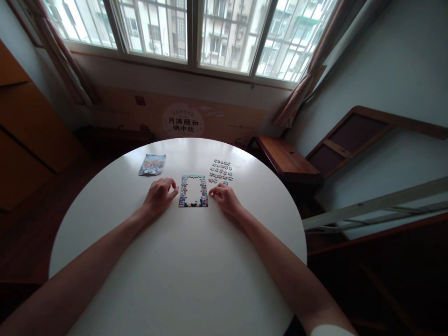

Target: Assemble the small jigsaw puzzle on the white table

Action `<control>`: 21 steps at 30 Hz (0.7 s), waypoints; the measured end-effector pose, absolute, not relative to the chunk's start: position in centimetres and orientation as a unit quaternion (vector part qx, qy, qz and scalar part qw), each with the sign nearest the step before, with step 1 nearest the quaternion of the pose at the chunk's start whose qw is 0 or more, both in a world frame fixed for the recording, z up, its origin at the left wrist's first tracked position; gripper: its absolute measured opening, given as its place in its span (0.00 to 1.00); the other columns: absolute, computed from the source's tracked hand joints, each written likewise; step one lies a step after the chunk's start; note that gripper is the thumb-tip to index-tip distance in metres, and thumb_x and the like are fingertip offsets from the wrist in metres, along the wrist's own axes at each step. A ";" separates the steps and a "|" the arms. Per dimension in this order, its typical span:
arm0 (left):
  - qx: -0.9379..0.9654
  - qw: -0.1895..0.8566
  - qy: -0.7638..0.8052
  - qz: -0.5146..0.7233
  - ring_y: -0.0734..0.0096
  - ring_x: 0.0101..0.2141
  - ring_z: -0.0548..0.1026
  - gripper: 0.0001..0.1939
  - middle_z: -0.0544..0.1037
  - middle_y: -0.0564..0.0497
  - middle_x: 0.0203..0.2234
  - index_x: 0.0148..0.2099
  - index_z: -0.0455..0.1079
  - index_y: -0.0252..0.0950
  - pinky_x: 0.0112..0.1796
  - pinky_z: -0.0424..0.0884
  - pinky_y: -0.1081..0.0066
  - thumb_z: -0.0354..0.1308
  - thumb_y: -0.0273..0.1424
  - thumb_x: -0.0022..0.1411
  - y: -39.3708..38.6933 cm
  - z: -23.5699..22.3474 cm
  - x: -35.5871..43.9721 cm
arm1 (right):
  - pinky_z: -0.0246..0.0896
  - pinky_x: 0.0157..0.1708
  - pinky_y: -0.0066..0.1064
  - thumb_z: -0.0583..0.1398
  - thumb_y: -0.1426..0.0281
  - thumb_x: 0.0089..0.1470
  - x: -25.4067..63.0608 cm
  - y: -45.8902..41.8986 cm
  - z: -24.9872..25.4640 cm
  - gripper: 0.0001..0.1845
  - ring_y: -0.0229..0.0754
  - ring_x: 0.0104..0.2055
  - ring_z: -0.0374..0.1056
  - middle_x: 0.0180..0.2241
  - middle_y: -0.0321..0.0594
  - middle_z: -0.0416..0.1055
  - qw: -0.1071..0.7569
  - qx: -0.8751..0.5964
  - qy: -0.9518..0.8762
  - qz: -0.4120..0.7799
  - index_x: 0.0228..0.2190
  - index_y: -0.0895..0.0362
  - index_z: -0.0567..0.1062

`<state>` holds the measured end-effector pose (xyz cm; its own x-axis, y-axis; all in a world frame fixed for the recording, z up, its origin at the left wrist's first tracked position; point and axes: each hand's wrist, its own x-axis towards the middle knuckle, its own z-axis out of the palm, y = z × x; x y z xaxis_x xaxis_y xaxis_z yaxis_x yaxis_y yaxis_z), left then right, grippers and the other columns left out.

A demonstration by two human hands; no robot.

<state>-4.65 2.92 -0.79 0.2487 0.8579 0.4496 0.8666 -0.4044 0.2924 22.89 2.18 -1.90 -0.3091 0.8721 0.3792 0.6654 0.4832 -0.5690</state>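
Lying flat, puzzle border [182,191], long axis toward windows [192,35]

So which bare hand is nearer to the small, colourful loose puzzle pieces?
The right bare hand, beside the pieces; the left hand is across the rectangular puzzle frame.

A home room: barred windows [229,35], 2 curtains [297,100], round table [189,270].

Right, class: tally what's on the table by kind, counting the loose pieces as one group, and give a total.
Hands: 2 (left hand, right hand)
Puzzle border: 1
Picture: 1
Group of loose pieces: 1
Total: 5
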 end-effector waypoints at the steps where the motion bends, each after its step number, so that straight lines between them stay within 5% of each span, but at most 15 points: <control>1: -0.783 0.008 -0.555 -0.280 0.68 0.26 0.68 0.12 0.70 0.52 0.21 0.29 0.68 0.36 0.36 0.63 0.67 0.50 0.36 0.62 2.9 -0.7 -4.7 | 0.60 0.40 0.31 0.58 0.77 0.55 22.9 2.1 -1.8 0.12 0.39 0.36 0.67 0.34 0.40 0.72 0.331 -0.484 -0.795 0.155 0.32 0.53 0.81; 9: -0.758 0.014 -0.591 -0.277 0.74 0.18 0.59 0.24 0.63 0.53 0.12 0.16 0.57 0.37 0.32 0.59 0.69 0.47 0.38 0.63 2.4 -0.4 -4.3 | 0.60 0.40 0.31 0.57 0.77 0.55 22.9 2.2 -1.8 0.13 0.39 0.36 0.67 0.36 0.40 0.73 0.317 -0.485 -0.802 0.143 0.36 0.54 0.81; 21: -0.743 0.031 -0.605 -0.285 0.70 0.20 0.66 0.30 0.67 0.48 0.12 0.13 0.59 0.37 0.31 0.58 0.68 0.42 0.40 0.66 2.4 -0.5 -4.4 | 0.61 0.41 0.32 0.57 0.78 0.54 22.9 2.1 -1.6 0.14 0.39 0.36 0.68 0.35 0.40 0.72 0.317 -0.489 -0.800 0.142 0.35 0.54 0.81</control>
